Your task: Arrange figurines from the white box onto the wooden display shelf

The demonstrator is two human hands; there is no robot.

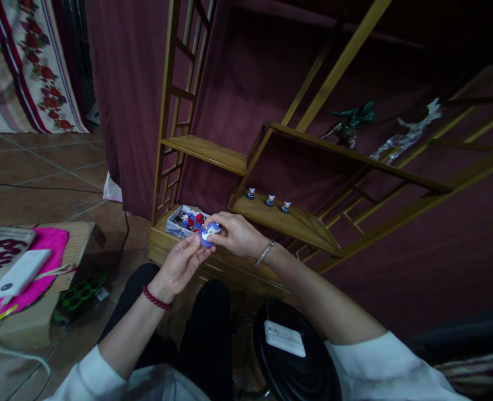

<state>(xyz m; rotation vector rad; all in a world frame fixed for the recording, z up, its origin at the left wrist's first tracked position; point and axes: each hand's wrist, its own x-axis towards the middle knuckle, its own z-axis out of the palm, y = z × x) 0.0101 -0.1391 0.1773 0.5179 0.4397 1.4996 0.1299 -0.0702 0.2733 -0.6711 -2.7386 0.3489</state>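
Observation:
Between my two hands is a small purple and white figurine (208, 234). My left hand (184, 260), with a dark red bead bracelet at the wrist, pinches its lower left side. From the right, my right hand (238, 236) grips the figurine's other side; a silver bangle circles that wrist. Just behind the hands, an open box (176, 227) of red, blue and purple small figures rests on the low wooden shelf, partly hidden by my fingers. Farther right, three small figurines (270, 200) stand in a row on a wooden shelf board (308, 229).
A wooden display rack (206, 153) spans the front, holding a green ornament (355, 120) and a clear deer-like ornament (411, 131). On my right, a black stool (271, 367) carries a white flat device (285, 338). A cardboard box (77, 245) with a white power bank (20, 273) stands left.

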